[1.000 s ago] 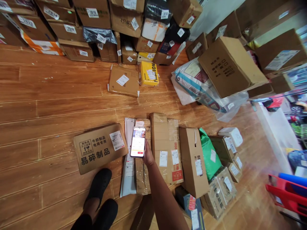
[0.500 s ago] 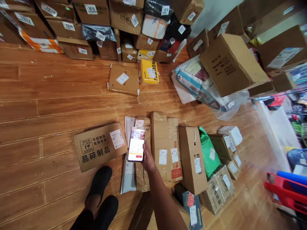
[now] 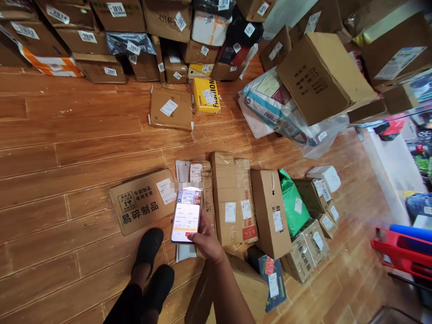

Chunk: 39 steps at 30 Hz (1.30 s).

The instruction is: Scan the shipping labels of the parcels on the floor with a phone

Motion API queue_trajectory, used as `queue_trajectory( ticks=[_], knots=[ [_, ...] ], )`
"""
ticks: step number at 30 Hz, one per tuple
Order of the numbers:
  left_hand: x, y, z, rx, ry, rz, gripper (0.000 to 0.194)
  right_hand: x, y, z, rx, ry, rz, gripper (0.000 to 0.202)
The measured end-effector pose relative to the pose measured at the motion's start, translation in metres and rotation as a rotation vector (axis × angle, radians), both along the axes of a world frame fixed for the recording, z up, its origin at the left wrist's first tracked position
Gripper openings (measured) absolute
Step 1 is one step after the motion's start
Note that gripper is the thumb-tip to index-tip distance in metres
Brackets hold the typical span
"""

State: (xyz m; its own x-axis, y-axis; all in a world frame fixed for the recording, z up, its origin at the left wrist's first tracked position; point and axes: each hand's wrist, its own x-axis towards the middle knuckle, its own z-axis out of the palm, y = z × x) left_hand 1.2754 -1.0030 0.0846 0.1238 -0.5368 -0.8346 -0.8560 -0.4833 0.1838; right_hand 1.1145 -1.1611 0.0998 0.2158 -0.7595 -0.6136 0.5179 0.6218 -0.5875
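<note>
A smartphone (image 3: 185, 216) with a lit screen is in my right hand (image 3: 206, 238). The fingers wrap behind its right edge, and the thumb lies over the red button low on the screen. Beneath the phone is a grey-white flat parcel (image 3: 186, 253), partly covered by it. Just left lies a cardboard box (image 3: 141, 213) with black printing and a shipping label. To the right of the hand, long taped cartons (image 3: 232, 193) lie side by side, bearing labels. My left hand is out of view.
Numbered parcels (image 3: 116, 18) are stacked along the wall. A flat box (image 3: 170, 110) and a yellow packet (image 3: 206, 96) lie before them. At right are a brown box (image 3: 324, 81) on a bag, a green pouch (image 3: 293, 204) and a red object (image 3: 401, 252). My feet (image 3: 148, 249) stand lower left.
The phone has moved down and slightly left, closer to me, and looks larger. My thumb has shifted from its right edge onto the lower screen. The view has shifted slightly.
</note>
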Motion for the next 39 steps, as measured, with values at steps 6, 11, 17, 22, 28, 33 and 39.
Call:
queue_trajectory(
  ticks=[6, 11, 17, 22, 28, 33, 39],
  knots=[
    [-0.023, -0.072, -0.092, -0.092, 0.063, 0.004, 0.054, 0.003, 0.010, -0.001, -0.018, 0.004, 0.045, 0.077],
    [-0.007, -0.040, -0.097, -0.016, 0.012, 0.039, 0.051, 0.009, 0.015, 0.003, -0.023, 0.016, 0.005, 0.077],
    [0.005, -0.001, -0.096, 0.030, -0.002, 0.061, 0.050, 0.016, 0.033, 0.006, 0.075, -0.056, -0.130, 0.085],
    [0.004, -0.017, -0.120, 0.010, 0.020, 0.093, 0.052, 0.019, 0.040, 0.008, 0.123, -0.078, -0.195, 0.092],
    [0.002, -0.025, -0.130, -0.033, 0.050, 0.149, 0.048, 0.020, 0.043, 0.010, 0.140, -0.076, -0.213, 0.100],
    [-0.004, -0.038, -0.140, -0.058, 0.048, 0.199, 0.056, 0.019, 0.047, 0.008, 0.165, -0.076, -0.224, 0.103],
    [-0.006, -0.032, -0.142, -0.087, 0.073, 0.232, 0.051, 0.021, 0.043, 0.011, 0.138, -0.077, -0.197, 0.097]
  ],
)
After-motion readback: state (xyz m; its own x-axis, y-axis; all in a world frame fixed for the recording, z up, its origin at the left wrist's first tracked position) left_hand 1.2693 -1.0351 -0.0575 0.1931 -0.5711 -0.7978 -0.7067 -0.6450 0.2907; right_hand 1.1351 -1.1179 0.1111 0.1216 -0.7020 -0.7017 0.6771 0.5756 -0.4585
